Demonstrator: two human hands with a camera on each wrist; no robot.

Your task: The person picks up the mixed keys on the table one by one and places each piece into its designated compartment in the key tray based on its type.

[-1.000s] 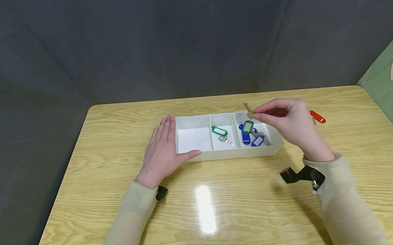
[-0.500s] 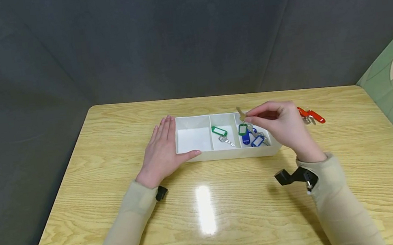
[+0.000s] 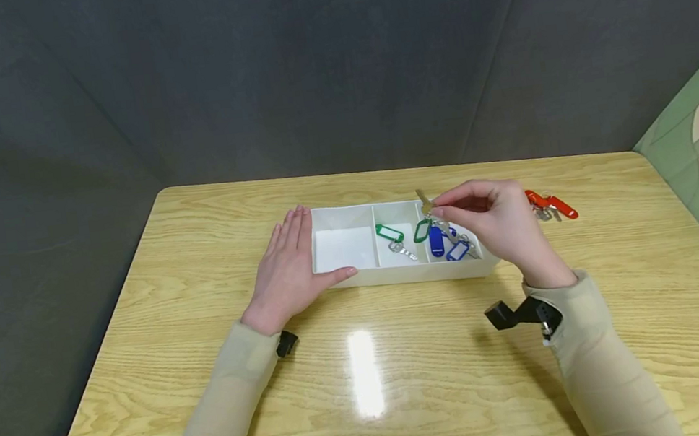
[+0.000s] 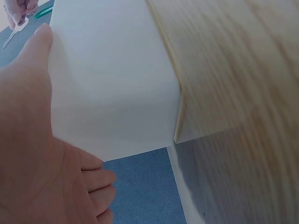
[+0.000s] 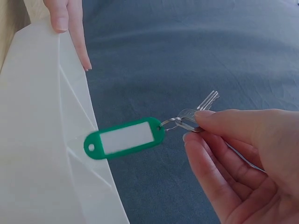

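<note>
My right hand point(image 3: 503, 221) pinches a key point(image 3: 424, 199) between thumb and fingertips above the white tray's right part. From the key's ring hangs a green key tag point(image 5: 126, 138) with a white label. In the head view it hangs near the divider between the middle and right compartments. My left hand point(image 3: 287, 273) rests against the left end of the tray point(image 3: 343, 248), fingers straight, thumb along the front wall. Inside the middle compartment lie another green key tag point(image 3: 389, 233) and its key point(image 3: 402, 251). Several blue key tags point(image 3: 436, 241) with keys lie in the right compartment.
Red key tags point(image 3: 563, 207) with keys lie on the wooden table point(image 3: 434, 375) right of the tray, partly behind my right hand. A dark curtain point(image 3: 305, 71) stands behind the table's far edge.
My right hand has moved left with the key and green tag, from over the right compartment toward the divider. More of the red tags now shows. The left hand stays put.
</note>
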